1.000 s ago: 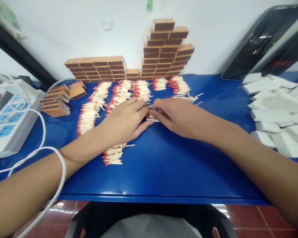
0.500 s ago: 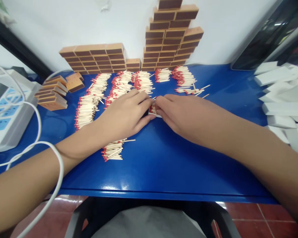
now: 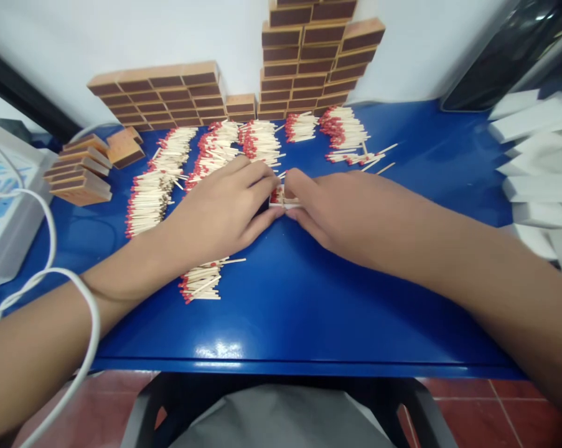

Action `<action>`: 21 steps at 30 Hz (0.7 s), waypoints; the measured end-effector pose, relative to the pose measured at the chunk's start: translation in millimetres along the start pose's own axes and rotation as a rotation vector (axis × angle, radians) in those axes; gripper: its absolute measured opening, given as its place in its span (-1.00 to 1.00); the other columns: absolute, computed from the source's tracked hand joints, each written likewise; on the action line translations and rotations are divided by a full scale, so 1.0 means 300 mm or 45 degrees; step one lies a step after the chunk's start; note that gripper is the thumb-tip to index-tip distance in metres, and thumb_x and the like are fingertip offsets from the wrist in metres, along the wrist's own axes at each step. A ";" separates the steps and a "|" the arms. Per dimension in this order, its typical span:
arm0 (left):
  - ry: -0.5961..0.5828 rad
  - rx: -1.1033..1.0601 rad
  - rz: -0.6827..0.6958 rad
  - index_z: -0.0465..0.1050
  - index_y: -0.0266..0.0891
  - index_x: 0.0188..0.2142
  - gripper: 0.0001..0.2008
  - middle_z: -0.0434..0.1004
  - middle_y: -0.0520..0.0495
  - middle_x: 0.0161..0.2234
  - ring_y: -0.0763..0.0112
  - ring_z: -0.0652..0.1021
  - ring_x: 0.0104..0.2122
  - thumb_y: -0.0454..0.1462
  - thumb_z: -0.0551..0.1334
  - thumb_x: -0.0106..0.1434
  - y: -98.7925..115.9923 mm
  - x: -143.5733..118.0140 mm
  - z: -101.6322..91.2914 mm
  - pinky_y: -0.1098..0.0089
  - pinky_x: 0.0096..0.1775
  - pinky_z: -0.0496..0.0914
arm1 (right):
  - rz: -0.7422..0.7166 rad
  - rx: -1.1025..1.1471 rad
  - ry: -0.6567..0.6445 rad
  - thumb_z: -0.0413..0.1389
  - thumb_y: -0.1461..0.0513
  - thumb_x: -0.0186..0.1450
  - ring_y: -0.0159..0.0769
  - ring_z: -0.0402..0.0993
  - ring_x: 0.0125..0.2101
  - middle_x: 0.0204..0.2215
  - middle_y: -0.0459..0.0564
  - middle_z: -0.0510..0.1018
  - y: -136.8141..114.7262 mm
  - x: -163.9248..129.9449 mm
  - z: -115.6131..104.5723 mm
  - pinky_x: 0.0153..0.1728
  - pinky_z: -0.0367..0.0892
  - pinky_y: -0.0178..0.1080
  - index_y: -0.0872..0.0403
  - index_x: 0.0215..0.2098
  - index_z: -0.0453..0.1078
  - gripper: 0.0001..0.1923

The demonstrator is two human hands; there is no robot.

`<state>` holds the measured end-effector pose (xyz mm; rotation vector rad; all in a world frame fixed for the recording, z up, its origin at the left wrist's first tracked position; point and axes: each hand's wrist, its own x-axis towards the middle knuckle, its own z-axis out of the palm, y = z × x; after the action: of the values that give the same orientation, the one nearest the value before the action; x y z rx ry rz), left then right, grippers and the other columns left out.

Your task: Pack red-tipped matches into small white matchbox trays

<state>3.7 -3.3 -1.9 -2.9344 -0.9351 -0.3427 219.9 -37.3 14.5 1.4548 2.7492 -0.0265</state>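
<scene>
My left hand [image 3: 234, 202] is closed on the left end of a small white matchbox tray [image 3: 285, 206], thumb in front and fingers behind. Red match heads show inside the tray. At its right end, my right hand [image 3: 330, 202] pinches the tray, with its thumb low at the front edge and fingers bent over the top. Both hands partly hide the tray. Rows of loose red-tipped matches [image 3: 152, 202] lie beyond and left of my left hand. A smaller pile of matches [image 3: 201, 283] lies below my left wrist.
Stacked brown matchboxes [image 3: 159, 99] and a taller stack [image 3: 304, 68] stand against the wall. Several matchboxes [image 3: 82, 174] lean at the left, near a power strip [image 3: 10, 186] and a white cable [image 3: 87, 298]. White trays [image 3: 537, 186] are heaped at the right of the blue table [image 3: 309, 311].
The view has shifted, so the table things sit further left and higher. My right fingers have moved slightly, and more of the tray and the matches in it shows between my hands.
</scene>
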 end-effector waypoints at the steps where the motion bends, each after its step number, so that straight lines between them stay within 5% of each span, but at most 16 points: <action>1: -0.005 0.015 -0.001 0.53 -0.38 0.04 -0.61 0.53 -0.35 0.01 -0.09 0.52 0.05 -0.14 0.04 0.55 -0.001 0.000 -0.001 -0.06 0.14 0.41 | 0.019 -0.016 0.006 -0.09 0.16 0.54 -0.02 0.57 -0.34 -0.25 0.21 0.67 0.002 0.010 0.001 -0.35 0.20 -0.17 0.18 0.18 0.32 -0.63; 10: 0.018 0.022 0.003 0.52 -0.36 0.09 -0.57 0.56 -0.32 -0.01 -0.02 0.54 0.01 -0.11 0.03 0.56 -0.014 0.000 -0.004 0.01 0.10 0.44 | -0.001 0.139 0.250 0.12 0.03 0.42 -0.05 0.53 -0.33 -0.38 0.09 0.63 0.049 0.045 0.013 -0.33 0.18 -0.15 0.04 -0.07 0.46 -0.71; 21: 0.043 -0.067 0.005 0.55 -0.38 0.08 -0.56 0.57 -0.34 0.07 0.00 0.54 0.05 -0.08 0.08 0.55 -0.022 -0.002 -0.004 -0.01 0.16 0.44 | 0.140 0.328 0.465 0.02 0.15 0.48 -0.18 0.38 -0.45 -0.48 0.01 0.54 0.110 0.094 0.031 -0.34 0.06 -0.16 0.06 -0.21 0.47 -0.78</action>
<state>-0.9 1.8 -0.9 -2.9671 -0.9307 -0.4212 231.4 4.2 4.0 1.8399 3.0362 -0.1296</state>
